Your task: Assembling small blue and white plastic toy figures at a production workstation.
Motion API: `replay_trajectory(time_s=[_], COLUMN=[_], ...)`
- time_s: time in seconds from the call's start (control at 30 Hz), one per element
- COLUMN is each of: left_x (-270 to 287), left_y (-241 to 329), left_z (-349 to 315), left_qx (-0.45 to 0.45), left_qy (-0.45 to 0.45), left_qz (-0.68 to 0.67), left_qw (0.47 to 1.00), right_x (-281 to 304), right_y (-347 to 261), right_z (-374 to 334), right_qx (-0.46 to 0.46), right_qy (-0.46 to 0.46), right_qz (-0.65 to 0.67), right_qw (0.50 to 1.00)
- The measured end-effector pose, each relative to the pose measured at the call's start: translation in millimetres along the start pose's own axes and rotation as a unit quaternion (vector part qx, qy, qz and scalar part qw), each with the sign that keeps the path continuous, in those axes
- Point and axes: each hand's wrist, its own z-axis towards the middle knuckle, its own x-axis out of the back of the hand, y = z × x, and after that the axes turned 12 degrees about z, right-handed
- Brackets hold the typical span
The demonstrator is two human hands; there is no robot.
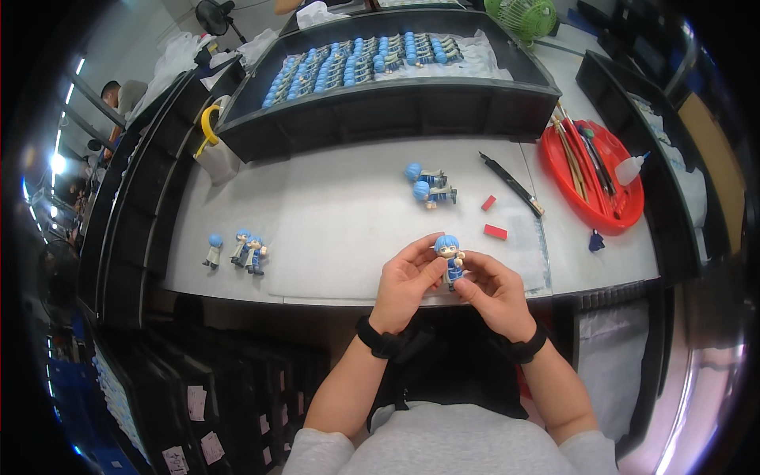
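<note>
Between both hands, just above the table's near edge, I hold a small blue-haired figurine [449, 252] upright, its front turned toward me. My left hand [413, 279] grips it from the left with thumb and fingers. On the other side my right hand [492, 290] pinches its lower part. Two more figurines [430, 192] lie on their sides farther up the table. Two small red blocks [495, 232] rest right of them, apart from each other. A black pen-shaped knife [511, 184] lies slantwise beyond the blocks.
At the back a big black tray [380, 112] holds rows of blue-haired figurines. A red dish [590, 178] with brushes and a white squeeze bottle [630, 169] is on the right. Three figurines [253, 255] are at the left, near a cup [216, 162] with yellow-handled scissors. Black bins flank both sides.
</note>
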Motion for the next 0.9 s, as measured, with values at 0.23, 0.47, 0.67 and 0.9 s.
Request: replay_trajectory(time_s=[0.23,0.47,0.67,0.9], left_x=[0.2,-0.3,-1.0,-2.7], left_y=[-0.5,0.2,0.0,1.9], left_z=[-1.0,-1.6,-1.3,-2.4], left_qx=[-0.016,-0.022,-0.027,-0.033], left_qy=[-0.007,-0.002,-0.003,-0.006], left_qz=[0.002,-0.005,-0.002,-0.016], left_qw=[1.0,1.0,1.0,0.999], right_x=[-0.9,-2.5,-0.6,-1.9], right_y=[0.3,1.9,2.6,2.1], right_z=[-0.6,-0.4,-0.4,-1.2], right_qx=[-0.002,0.005,0.01,0.005], right_qy=[0.005,0.012,0.006,0.013], right_qz=[0.001,-0.006,-0.008,-0.006], right_qw=[1.0,1.0,1.0,1.0])
